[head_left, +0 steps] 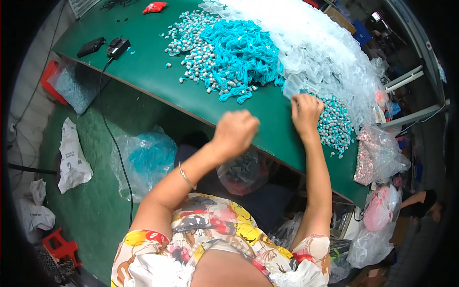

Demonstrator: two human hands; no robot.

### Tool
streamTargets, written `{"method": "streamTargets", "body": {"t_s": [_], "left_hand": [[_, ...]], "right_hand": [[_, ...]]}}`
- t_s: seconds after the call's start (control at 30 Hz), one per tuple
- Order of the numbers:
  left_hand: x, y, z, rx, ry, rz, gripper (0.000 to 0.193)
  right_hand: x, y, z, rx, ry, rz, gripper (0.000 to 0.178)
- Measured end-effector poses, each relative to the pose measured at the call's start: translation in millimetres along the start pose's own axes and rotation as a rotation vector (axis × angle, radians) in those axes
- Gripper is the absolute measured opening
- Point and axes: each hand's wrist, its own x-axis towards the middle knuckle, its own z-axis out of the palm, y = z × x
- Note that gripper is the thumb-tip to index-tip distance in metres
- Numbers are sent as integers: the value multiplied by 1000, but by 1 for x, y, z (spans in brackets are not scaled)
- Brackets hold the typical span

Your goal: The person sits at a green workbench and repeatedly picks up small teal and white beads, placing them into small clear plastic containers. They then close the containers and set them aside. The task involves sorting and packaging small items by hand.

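Observation:
My left hand point(236, 130) is closed above the table's near edge, slightly blurred; whatever its fingers hold is hidden. Further right, my right hand point(306, 112) has its fingers bent and drawn together. It is beside a pile of small teal and grey bead-like pieces point(336, 125), and a clear plastic piece point(290, 89) lies just beyond its fingertips. I cannot make out what is in its grip. Ahead lies a heap of looped teal cords point(246, 50), with more small grey and teal pieces point(198, 67) along its left. A large mound of clear plastic pieces point(318, 48) spreads behind.
The green table point(167, 88) carries a black box with a cable point(117, 48), a dark flat case point(91, 46) and a red packet point(155, 7). A bag of pink pieces point(367, 160) is at the right edge. Bags point(148, 160) stand below; another person's arm point(415, 198) shows far right.

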Motion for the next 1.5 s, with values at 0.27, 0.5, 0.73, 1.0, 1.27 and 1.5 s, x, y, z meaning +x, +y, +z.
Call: {"method": "streamTargets", "body": {"t_s": [0.27,0.5,0.73,1.0,1.27,1.5], "left_hand": [[64,-57,25,375,154,8,9],[87,-57,60,625,-48,-58,6],[72,-44,51,454,-1,53,3],[50,-25,43,346,-131,118,4],[28,-19,37,228,-66,63,2],[12,-12,38,144,-16,137,2]], "right_hand": [[-39,-53,-24,117,-114,-76,10],[-42,-37,-31,269,-21,108,10],[-59,5,-38,273,-54,360,9],[-59,-13,-35,31,-147,278,15],[-62,-16,-28,180,-70,300,11],[-79,-31,-31,288,-19,316,13]]}}
